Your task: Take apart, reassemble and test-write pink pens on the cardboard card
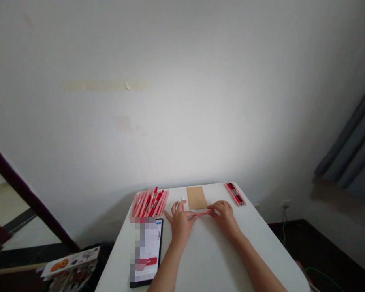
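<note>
A slim pink pen (202, 213) lies crosswise between my hands, just above or on the white table (212, 251). My left hand (180, 223) pinches its left end with thumb and finger, the other fingers spread. At the opposite end, my right hand (224, 215) has its fingers closed on the pen. Right behind my hands is a flat brown paper piece (196, 197). Another thin pink item with a white end (182, 199) shows partly behind my left hand; its kind is hidden.
Several pink and red pens (150, 202) are piled at the back left. A phone (146, 251) with a lit screen lies left of my forearm. Several red and black pens (235, 194) sit at the back right. The wall (182, 121) rises behind the table.
</note>
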`<state>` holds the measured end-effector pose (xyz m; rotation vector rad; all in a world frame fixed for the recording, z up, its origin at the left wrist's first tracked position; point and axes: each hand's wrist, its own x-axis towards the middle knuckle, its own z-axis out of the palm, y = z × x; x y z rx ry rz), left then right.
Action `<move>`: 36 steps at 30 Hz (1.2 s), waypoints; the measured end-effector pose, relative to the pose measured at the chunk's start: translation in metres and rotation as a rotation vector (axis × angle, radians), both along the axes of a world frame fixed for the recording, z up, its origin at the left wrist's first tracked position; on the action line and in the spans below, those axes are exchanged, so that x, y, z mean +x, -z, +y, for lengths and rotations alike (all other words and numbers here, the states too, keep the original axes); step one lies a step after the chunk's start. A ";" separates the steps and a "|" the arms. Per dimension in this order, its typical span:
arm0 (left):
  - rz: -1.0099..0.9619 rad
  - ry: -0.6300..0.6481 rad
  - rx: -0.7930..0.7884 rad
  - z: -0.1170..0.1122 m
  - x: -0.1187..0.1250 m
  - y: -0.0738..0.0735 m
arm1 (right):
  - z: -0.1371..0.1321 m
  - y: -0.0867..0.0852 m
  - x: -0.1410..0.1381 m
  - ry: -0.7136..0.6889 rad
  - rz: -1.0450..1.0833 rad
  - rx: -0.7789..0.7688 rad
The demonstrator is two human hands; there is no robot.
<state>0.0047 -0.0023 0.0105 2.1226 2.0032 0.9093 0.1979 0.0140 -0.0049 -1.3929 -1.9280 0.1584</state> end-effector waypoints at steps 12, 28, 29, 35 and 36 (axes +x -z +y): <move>-0.005 -0.006 0.013 0.001 0.000 0.002 | 0.002 0.004 0.001 -0.003 0.033 -0.014; -0.037 -0.074 0.074 -0.001 0.000 -0.004 | 0.010 0.013 0.011 0.032 0.113 -0.017; -0.040 -0.079 0.075 -0.001 0.000 -0.005 | 0.010 0.013 0.012 0.040 0.119 -0.020; -0.063 -0.088 0.093 -0.003 -0.001 -0.011 | 0.010 0.012 0.013 0.078 0.130 -0.041; -0.067 -0.088 0.098 -0.003 -0.001 -0.011 | 0.010 0.012 0.013 0.086 0.129 -0.039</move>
